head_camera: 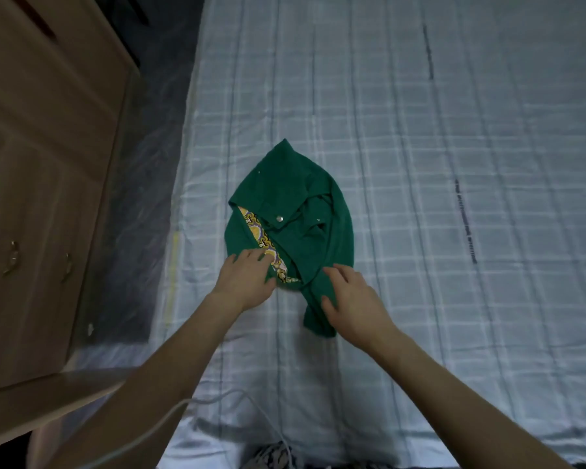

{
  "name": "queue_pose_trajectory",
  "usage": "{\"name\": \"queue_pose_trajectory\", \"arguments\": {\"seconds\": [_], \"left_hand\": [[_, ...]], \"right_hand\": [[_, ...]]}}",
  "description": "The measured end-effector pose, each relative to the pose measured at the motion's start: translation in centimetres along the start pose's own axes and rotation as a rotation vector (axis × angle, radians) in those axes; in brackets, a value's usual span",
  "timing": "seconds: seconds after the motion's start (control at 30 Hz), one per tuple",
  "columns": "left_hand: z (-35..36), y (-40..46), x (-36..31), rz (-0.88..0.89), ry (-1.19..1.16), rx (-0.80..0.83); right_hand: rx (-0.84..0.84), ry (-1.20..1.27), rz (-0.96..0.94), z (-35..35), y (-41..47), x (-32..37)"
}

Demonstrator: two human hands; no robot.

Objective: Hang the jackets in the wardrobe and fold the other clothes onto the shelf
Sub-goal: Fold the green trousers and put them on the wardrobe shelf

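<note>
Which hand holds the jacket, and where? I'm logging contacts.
Neither clearly holds it. The left hand rests on the green jacket at its near edge; the right hand rests on its sleeve.

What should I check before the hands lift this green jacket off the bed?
1. Left hand on the green jacket: ok, fingers rest on its near left edge.
2. Right hand gripping: not ok, fingers lie spread over the lower flap.
3. Jacket laid flat: not ok, bunched, patterned lining showing.
4. Snap fastened: cannot tell.
5. Wardrobe open: not ok, the visible doors are closed.
</note>
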State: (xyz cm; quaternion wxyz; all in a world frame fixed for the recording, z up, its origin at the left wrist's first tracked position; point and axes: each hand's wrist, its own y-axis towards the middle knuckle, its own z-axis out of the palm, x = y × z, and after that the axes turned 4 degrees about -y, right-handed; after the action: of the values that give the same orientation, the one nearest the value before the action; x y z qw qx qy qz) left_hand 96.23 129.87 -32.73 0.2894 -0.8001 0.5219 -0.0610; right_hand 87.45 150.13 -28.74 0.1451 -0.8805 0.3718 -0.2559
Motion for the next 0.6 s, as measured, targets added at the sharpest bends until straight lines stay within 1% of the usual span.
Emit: {"name": "queue_pose_trajectory", "arguments": {"seconds": [0.13,0.33,0.43,0.5,0.6], "left_hand": [[1.0,5.0,1.8,-0.015,-0.008,0.026],[2.3,12.9,4.0,-0.006,-0.043,-0.063],[3.3,16.4,5.2,-0.007,-0.093,-0.154],[4.4,18.0,6.0,-0.025,-0.114,-0.163],[6.0,19.6,7.0,-0.053,-0.214,-0.163]], "right_hand": [[0.058,-0.001,-0.068,2.1,5.5,0.1],[0.099,0.069,-0.123,5.8,13.2,0.3],[0.089,-0.034,-0.092,7.9,16.3,-0.2],[0.134,-0.103,-0.048,9.1,17.6,-1.0],[0.177,-0.226,-0.068,10.2,18.8,-2.4]]}}
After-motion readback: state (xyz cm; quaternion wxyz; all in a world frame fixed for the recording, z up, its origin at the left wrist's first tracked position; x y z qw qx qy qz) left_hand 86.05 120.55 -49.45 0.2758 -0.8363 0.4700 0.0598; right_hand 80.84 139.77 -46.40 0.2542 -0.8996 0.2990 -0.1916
